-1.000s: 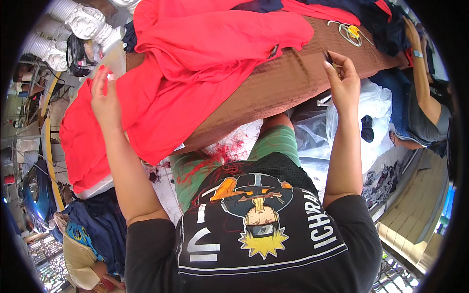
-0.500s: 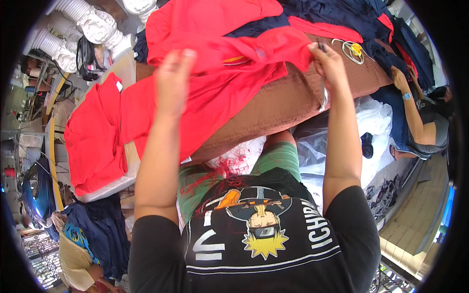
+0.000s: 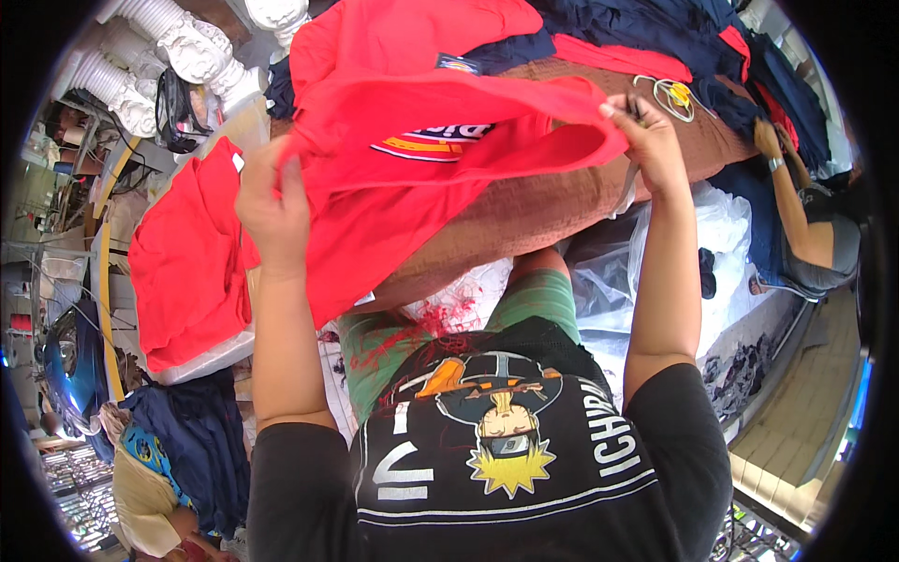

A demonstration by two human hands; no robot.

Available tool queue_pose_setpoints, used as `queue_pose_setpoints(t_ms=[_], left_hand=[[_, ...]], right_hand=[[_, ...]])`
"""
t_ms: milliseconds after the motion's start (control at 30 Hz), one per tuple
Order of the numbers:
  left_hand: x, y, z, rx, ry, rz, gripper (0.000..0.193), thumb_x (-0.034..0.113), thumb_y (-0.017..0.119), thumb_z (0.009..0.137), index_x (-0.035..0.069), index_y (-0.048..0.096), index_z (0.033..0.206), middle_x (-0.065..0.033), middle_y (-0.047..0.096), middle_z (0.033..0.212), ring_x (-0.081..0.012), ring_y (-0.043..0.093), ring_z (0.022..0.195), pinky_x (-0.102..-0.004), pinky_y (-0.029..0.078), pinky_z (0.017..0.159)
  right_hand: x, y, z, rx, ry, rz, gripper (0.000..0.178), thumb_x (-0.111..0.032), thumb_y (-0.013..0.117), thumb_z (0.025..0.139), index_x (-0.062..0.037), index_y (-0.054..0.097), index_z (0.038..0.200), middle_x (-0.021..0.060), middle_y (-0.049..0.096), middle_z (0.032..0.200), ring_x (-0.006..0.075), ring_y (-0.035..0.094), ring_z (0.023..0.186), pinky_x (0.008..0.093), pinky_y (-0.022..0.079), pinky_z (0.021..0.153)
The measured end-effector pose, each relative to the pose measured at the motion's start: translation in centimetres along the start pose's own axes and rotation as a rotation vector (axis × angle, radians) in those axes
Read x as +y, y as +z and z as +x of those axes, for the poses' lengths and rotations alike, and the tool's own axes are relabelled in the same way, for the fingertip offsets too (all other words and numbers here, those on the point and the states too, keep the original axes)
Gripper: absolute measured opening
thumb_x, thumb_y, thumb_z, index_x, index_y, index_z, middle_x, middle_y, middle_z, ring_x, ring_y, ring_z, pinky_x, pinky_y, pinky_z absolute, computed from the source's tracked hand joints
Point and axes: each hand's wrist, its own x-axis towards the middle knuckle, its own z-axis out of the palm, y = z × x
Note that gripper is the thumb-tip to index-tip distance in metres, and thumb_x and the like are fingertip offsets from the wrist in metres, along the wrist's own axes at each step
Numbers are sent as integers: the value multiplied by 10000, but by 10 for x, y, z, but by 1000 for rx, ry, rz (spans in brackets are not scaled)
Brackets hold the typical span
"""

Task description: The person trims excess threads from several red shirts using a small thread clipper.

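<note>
Brown cloth (image 3: 534,211) lies below the red garment (image 3: 365,112), whose opening your left hand (image 3: 276,206) and right hand (image 3: 655,145) now pinch and spread, so its rim is probably easier to see. One second ago, your right hand, also holding a dark thing (image 3: 635,109), was clear of it.

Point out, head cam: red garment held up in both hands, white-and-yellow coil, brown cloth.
Red garment (image 3: 412,105): head view, its upper middle.
White-and-yellow coil (image 3: 680,96): head view, yellow part.
Brown cloth (image 3: 552,183): head view, bare near side.
</note>
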Motion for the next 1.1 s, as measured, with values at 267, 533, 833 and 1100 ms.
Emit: queue_pose_setpoints(t_ms=[267,533,833,1100], left_hand=[[-26,-23,-92,-529,14,273,321,-50,622,645,105,648,924,-22,649,1049,-226,576,1039,-364,390,935],[-29,-35,-89,-686,-545,-16,287,-7,637,768,70,634,1044,-55,651,1063,-145,609,977,-291,434,887],[33,-107,110,-375,-407,-721,461,401,515,927,35,525,1206,-87,589,1153,-209,561,1098,-359,424,957],[-126,-56,12,-223,-1167,-1307,757,614,426,917,54,339,1418,-104,406,1440,-277,420,1304,-434,340,1086]], right_hand=[[44,-15,-31,-195,196,-466,176,-195,705,853,-29,674,905,-36,587,701,37,494,635,206,373,567],[29,-6,-46,-305,186,-511,236,-256,725,828,-31,659,806,-57,567,662,26,442,563,202,319,504],[-65,-2,24,43,-358,22,303,-373,688,843,-73,676,881,-13,624,764,94,569,694,231,449,637],[25,28,42,24,60,-444,487,-513,661,837,-79,700,1053,-14,669,801,28,394,526,209,307,477]])
